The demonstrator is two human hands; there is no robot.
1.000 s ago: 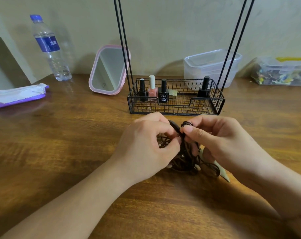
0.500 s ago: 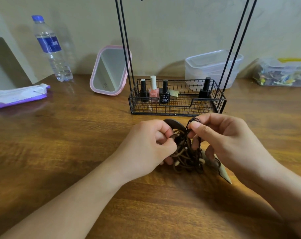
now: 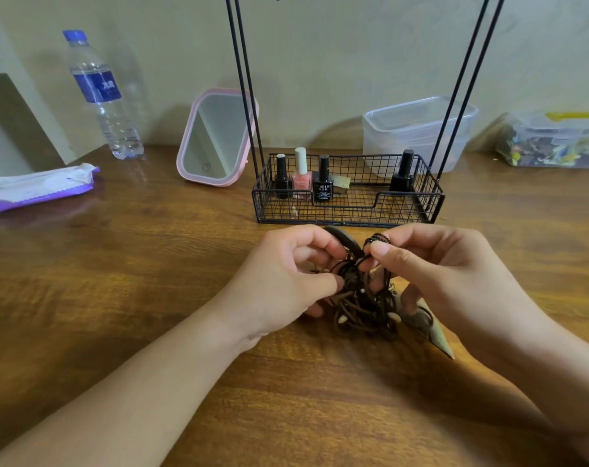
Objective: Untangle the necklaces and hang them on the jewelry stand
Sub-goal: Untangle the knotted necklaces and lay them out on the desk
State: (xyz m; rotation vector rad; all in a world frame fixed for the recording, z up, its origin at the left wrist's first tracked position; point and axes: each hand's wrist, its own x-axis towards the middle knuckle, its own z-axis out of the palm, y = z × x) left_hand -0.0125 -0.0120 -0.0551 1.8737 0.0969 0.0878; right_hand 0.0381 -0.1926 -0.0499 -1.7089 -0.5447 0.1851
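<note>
The step in hand is the untangling: nothing hangs on the jewelry stand [image 3: 348, 210] yet, as far as the view shows. The necklaces [image 3: 364, 298] lie as 1 dark knot near the middle of the worktop [image 3: 134, 281], just before the stand's wire basket. The left hand [image 3: 286, 281] pinches cords in its grip; the right hand [image 3: 438, 274] pinches a beaded strand, lifted a little. Next, I judge, 1 strand must be drawn free slowly. Open room lies toward the near edge and the left side.

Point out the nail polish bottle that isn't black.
The pink bottle with the white cap, second from left in the wire basket; the other three are black.
</note>
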